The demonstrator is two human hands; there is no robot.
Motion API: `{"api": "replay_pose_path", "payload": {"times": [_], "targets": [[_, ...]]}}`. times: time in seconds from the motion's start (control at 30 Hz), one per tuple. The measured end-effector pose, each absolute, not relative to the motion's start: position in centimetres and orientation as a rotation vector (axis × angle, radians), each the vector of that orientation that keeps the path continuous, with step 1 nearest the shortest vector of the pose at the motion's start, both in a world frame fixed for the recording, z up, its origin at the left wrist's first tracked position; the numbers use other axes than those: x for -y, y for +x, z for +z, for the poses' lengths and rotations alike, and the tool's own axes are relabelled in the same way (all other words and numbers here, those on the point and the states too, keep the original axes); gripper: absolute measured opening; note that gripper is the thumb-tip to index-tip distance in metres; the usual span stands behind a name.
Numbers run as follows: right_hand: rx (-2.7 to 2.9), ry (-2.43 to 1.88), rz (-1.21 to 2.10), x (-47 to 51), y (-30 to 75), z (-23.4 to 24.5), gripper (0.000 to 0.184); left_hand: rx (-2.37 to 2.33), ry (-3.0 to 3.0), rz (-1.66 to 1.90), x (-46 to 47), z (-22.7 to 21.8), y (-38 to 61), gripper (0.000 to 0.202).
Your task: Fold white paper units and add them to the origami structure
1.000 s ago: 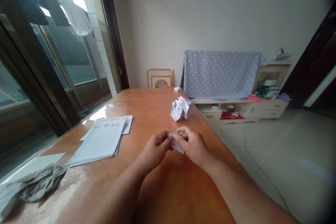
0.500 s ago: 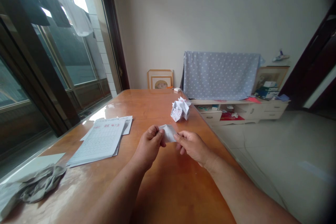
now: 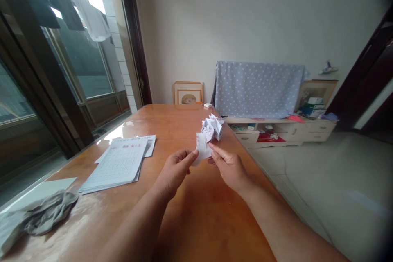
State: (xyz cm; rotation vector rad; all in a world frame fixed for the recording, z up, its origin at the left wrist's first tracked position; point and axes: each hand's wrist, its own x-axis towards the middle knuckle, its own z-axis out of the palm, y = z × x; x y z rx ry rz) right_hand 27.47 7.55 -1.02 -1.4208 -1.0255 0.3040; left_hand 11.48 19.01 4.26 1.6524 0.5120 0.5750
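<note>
A small folded piece of white paper [image 3: 202, 148] stands upright between my two hands above the wooden table [image 3: 190, 217]. My left hand [image 3: 174, 170] pinches its lower left edge between thumb and forefinger. My right hand [image 3: 229, 166] pinches its right side, fingers pointing up and left. Just behind the paper, farther along the table, sits a cluster of folded white paper shapes [image 3: 211, 127] with red print.
A stack of printed grid sheets [image 3: 119, 163] lies on the table to the left. A crumpled grey cloth [image 3: 46, 213] and a pale sheet [image 3: 39, 190] rest at the near left edge. A window runs along the left; a low cabinet [image 3: 285, 129] with a dotted cover stands beyond the table's right edge.
The paper piece has turned from lying flat between my fingers to standing upright, and both hands have shifted slightly forward and up.
</note>
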Motion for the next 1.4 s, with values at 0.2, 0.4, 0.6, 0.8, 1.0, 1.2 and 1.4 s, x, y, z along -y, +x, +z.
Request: {"api": "replay_pose_path", "payload": {"times": [0.2,0.4,0.6,0.8,1.0,1.2,1.4], "targets": [[1.336,-1.487,-0.062,-7.3,27.0,-1.0,0.038,-0.614,1.664,0.626,-19.6,4.4,11.0,0.036],[1.425,-1.567,-0.232,-7.0,27.3,-0.7,0.043,-0.583,1.563,0.623,-19.9,3.8,11.4,0.034],[1.457,-1.556,-0.16,-6.9,26.5,-0.6,0.044,-0.462,1.304,0.633,-20.5,2.8,11.9,0.029],[1.118,-1.373,0.143,-7.4,26.0,-0.3,0.038,-0.45,1.418,0.544,-20.2,2.8,11.7,0.012],[0.978,-1.257,0.494,-6.9,26.7,0.7,0.034,-0.397,1.696,0.444,-19.2,3.8,11.5,0.01],[1.03,-1.253,0.69,-6.3,26.4,1.6,0.016,-0.39,1.778,0.468,-18.7,4.3,11.4,0.007],[0.965,-1.228,0.709,-6.2,26.7,1.6,0.014,-0.292,1.874,0.522,-18.4,4.1,11.5,0.02]]}}
